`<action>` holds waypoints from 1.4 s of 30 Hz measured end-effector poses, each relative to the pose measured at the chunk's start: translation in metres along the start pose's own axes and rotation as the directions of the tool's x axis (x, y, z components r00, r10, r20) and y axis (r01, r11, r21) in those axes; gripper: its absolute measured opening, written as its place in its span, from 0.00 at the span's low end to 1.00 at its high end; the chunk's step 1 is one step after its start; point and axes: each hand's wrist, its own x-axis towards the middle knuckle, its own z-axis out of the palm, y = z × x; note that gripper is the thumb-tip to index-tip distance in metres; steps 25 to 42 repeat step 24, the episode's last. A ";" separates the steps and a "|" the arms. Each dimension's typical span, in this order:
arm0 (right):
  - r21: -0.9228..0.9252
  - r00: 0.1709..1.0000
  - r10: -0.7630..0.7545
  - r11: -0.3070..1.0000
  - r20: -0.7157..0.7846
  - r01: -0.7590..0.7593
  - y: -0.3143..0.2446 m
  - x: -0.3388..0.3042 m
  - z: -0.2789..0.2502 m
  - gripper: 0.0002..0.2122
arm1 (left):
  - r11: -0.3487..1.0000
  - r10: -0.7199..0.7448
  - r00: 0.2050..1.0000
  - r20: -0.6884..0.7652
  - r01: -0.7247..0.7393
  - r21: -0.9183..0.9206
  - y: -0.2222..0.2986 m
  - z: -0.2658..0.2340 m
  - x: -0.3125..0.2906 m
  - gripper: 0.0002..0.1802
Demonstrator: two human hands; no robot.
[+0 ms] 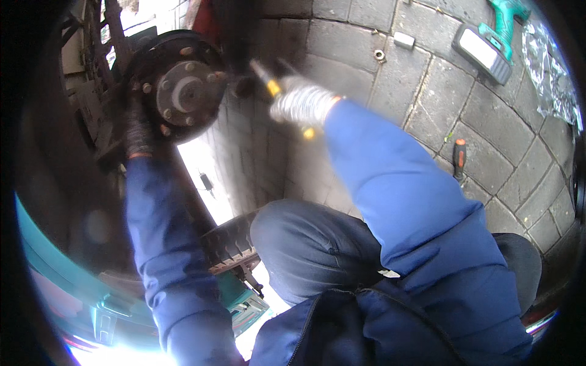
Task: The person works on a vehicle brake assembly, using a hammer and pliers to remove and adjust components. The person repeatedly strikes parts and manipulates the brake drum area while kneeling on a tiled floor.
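My right hand (302,104), in a pale knitted glove, is closed around a hand tool (274,88) with a grey shaft and yellow on its handle. Motion blurs the tool, so its exact kind is unclear. Its shaft points up and left, apart from the wheel hub (189,94). That hub is round and rusty, with several studs around a raised centre. At its lower left edge is my left hand (139,125), in a dark, dirty glove. Shadow hides the left fingers and whatever they touch.
Grey paving bricks (439,91) cover the ground. On them lie a green cordless power tool (503,36), crumpled clear plastic (549,73), a nut (379,55), a small metal socket (403,40) and an orange-black screwdriver (459,158). A tyre (229,244) is by my knee; teal bodywork (61,262) is at left.
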 end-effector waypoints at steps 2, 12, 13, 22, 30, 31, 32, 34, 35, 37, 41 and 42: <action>-0.081 0.997 0.061 0.995 0.038 -0.058 0.014 -0.002 0.009 0.21 | 0.995 0.088 0.996 0.004 -0.088 0.038 0.002 -0.002 0.000 0.38; 0.050 0.970 -0.079 0.996 0.230 0.070 0.016 0.015 0.061 0.25 | 0.969 0.245 0.969 -0.027 -0.246 -0.035 0.017 0.007 -0.014 0.27; 0.074 0.967 -0.126 0.991 0.220 0.112 0.016 0.017 0.061 0.25 | 0.966 0.254 0.967 -0.009 -0.254 0.046 0.017 0.002 -0.014 0.26; 0.055 0.956 -0.221 0.975 0.192 0.215 -0.006 0.039 0.052 0.18 | 0.985 0.091 0.994 -0.055 -0.098 -0.139 0.022 0.006 -0.024 0.27; 0.025 0.968 -0.185 0.983 0.170 0.184 -0.010 0.039 0.051 0.18 | 0.967 0.101 0.994 -0.038 -0.107 -0.230 0.019 0.007 -0.021 0.28; 0.025 0.968 -0.185 0.983 0.170 0.184 -0.010 0.039 0.051 0.18 | 0.967 0.101 0.994 -0.038 -0.107 -0.230 0.019 0.007 -0.021 0.28; 0.025 0.968 -0.185 0.983 0.170 0.184 -0.010 0.039 0.051 0.18 | 0.967 0.101 0.994 -0.038 -0.107 -0.230 0.019 0.007 -0.021 0.28; 0.025 0.968 -0.185 0.983 0.170 0.184 -0.010 0.039 0.051 0.18 | 0.967 0.101 0.994 -0.038 -0.107 -0.230 0.019 0.007 -0.021 0.28; 0.025 0.968 -0.185 0.983 0.170 0.184 -0.010 0.039 0.051 0.18 | 0.967 0.101 0.994 -0.038 -0.107 -0.230 0.019 0.007 -0.021 0.28; 0.025 0.968 -0.185 0.983 0.170 0.184 -0.010 0.039 0.051 0.18 | 0.967 0.101 0.994 -0.038 -0.107 -0.230 0.019 0.007 -0.021 0.28; 0.025 0.968 -0.185 0.983 0.170 0.184 -0.010 0.039 0.051 0.18 | 0.967 0.101 0.994 -0.038 -0.107 -0.230 0.019 0.007 -0.021 0.28; 0.025 0.968 -0.185 0.983 0.170 0.184 -0.010 0.039 0.051 0.18 | 0.967 0.101 0.994 -0.038 -0.107 -0.230 0.019 0.007 -0.021 0.28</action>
